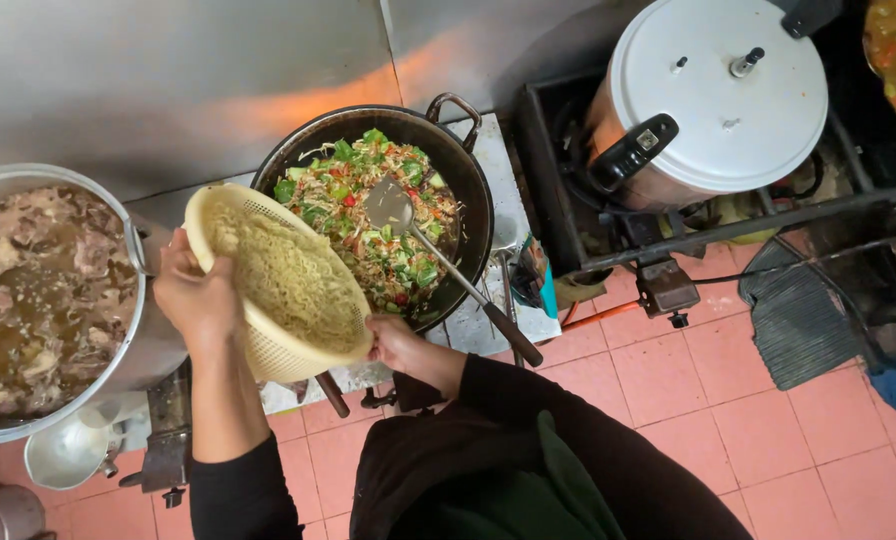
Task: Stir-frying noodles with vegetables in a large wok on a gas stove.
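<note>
My left hand (196,300) grips the near-left rim of a pale yellow plastic colander (268,345) that holds a heap of cooked noodles (290,282). At the colander's lower right rim, my right hand (400,348) holds the other side. The colander is tilted toward a black wok (468,190) and overlaps its left edge. Chopped greens, red bits and shredded vegetables (373,215) fill the wok. A metal spatula (393,207) with a dark handle rests in the food, its handle sticking out to the lower right.
A large steel pot (133,360) of brown broth and meat stands at the left, a ladle (66,455) below it. A pressure cooker (718,95) sits on a burner at the upper right. A steel wall is behind; pink floor tiles (748,400) lie below.
</note>
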